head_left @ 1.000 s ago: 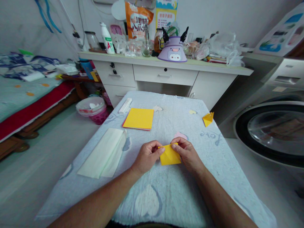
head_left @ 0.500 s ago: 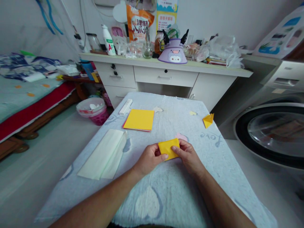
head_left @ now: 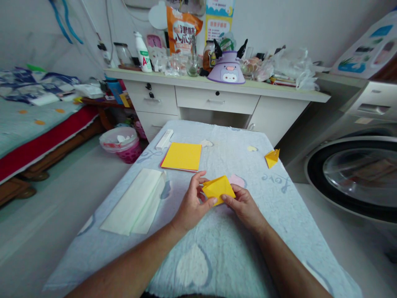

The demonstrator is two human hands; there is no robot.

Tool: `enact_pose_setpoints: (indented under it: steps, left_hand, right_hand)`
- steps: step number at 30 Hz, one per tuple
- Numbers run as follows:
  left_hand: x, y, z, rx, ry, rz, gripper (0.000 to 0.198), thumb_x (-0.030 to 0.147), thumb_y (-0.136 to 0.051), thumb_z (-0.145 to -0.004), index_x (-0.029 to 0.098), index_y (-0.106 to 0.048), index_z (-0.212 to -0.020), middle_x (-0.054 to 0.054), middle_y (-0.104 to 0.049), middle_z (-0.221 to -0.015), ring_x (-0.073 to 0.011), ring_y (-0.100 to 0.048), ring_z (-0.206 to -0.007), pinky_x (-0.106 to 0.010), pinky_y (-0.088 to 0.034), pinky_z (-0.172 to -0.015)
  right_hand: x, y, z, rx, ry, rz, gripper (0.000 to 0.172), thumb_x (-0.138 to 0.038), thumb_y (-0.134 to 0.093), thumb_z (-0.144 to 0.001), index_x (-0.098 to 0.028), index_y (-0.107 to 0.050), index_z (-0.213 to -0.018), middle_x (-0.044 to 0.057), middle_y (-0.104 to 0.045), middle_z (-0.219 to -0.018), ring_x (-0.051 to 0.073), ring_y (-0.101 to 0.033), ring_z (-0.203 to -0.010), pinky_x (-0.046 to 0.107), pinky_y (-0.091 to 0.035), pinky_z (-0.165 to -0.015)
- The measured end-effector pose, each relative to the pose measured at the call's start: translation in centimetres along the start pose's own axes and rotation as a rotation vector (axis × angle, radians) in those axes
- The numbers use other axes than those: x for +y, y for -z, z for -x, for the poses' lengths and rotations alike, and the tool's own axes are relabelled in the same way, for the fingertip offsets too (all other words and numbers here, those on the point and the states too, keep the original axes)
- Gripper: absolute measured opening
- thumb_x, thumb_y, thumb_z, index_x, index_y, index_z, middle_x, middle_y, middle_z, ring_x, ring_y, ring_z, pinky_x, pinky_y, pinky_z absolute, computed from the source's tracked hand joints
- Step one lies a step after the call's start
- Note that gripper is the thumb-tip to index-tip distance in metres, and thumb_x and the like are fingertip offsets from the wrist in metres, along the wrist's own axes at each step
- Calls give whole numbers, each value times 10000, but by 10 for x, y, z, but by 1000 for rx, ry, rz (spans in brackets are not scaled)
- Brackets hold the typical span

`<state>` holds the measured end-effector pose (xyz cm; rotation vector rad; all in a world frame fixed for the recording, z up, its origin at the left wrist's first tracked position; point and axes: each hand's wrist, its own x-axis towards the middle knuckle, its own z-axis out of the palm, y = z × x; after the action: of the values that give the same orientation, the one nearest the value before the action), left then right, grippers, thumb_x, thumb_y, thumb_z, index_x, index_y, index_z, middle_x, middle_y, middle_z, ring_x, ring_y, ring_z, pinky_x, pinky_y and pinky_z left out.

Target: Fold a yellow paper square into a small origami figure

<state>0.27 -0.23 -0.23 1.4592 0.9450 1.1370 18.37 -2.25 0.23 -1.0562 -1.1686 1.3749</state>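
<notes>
A small folded piece of yellow origami paper [head_left: 219, 188] is held above the table between my two hands, turned so that a corner points up and away. My right hand [head_left: 246, 205] pinches its right corner, thumb on top and fingers behind. At the left side, my left hand [head_left: 194, 200] has its thumb against the lower edge, with its fingers curled loosely by the left corner; part of their contact is hidden. Beyond my left hand lies a stack of square paper [head_left: 182, 156], yellow on top. A folded yellow paper piece [head_left: 272, 158] rests at the table's right edge.
A patterned pale blue cloth [head_left: 192, 265] covers the table. On its left lie a folded pale sheet [head_left: 136, 200] and a narrow white box [head_left: 164, 139]. Behind stands a cluttered white desk [head_left: 217, 99]. A washing machine [head_left: 356, 165] is right, a pink bin [head_left: 124, 145] left.
The folded yellow paper has turned from lying square to sitting diagonally, and its layers part at the left. My left fingers have lifted and spread a little; my right hand keeps its pinch.
</notes>
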Motion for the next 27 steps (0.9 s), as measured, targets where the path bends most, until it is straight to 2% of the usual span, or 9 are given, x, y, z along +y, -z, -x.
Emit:
enact_pose_setpoints:
  steps: [2, 8, 10, 14, 18, 21, 24, 27]
  left_hand:
    - [3, 0, 1, -15, -27, -38, 694, 218, -676, -767, 242, -336, -1372, -52, -562, -1146, -152, -595, -927, -239, -464, -746]
    - [2, 0, 2, -20, -20, -170, 465, 168, -620, -793, 236, -496, -1236, -41, -599, -1147, -142, -587, -862, -243, -451, -738]
    - [1, 0, 1, -20, -8, -142, 497, 162, -630, -785, 235, -476, -1252, -23, -621, -1052, -134, -580, -808, -242, -452, -730]
    - [1, 0, -1, -56, 61, 53, 689, 183, -672, -763, 230, -331, -1359, 16, -614, -868, -131, -586, -741, -231, -458, -691]
    - [-2, 0, -3, -117, 160, 230, 758, 246, -721, -737, 235, -290, -1361, -12, -632, -948, -154, -634, -774, -242, -484, -682]
    - [-3, -1, -2, -102, 135, 260, 755, 227, -717, -741, 247, -281, -1357, -14, -602, -986, -159, -645, -839, -258, -504, -734]
    - [-2, -2, 1, -46, 74, 209, 737, 199, -698, -755, 284, -266, -1347, -29, -542, -1109, -145, -652, -871, -256, -509, -746]
    - [-2, -2, 4, 3, -10, 20, 602, 155, -648, -783, 287, -331, -1277, -31, -517, -1161, -119, -645, -847, -225, -492, -698]
  right_hand:
    - [2, 1, -1, 1, 4, 3, 265, -404, -768, -741, -190, -696, -878, 7, -670, -806, 147, -567, -716, 263, -440, -691]
    - [1, -1, 1, -13, -10, -9, 275, -424, -771, -732, -192, -674, -845, 2, -655, -780, 141, -561, -682, 271, -446, -676]
    - [-1, -2, 2, 3, -11, 1, 288, -430, -781, -719, -189, -672, -835, -16, -624, -713, 116, -517, -606, 249, -428, -611]
    - [-1, -2, 2, 37, -22, 19, 305, -441, -787, -711, -183, -652, -802, -45, -547, -611, 74, -408, -490, 209, -338, -471]
    - [3, -2, 1, 58, -2, 29, 312, -457, -772, -723, -183, -627, -758, -44, -527, -580, 75, -417, -474, 202, -332, -444]
    - [4, -3, 0, 76, 12, 15, 304, -448, -774, -721, -187, -621, -748, -36, -548, -582, 84, -449, -489, 207, -371, -464]
    - [6, -4, -1, 93, 11, -17, 304, -443, -787, -705, -193, -623, -761, -31, -569, -596, 92, -468, -496, 216, -401, -473]
    - [7, -4, -1, 90, 19, -46, 299, -427, -793, -704, -192, -630, -792, -27, -586, -625, 91, -483, -506, 219, -420, -486]
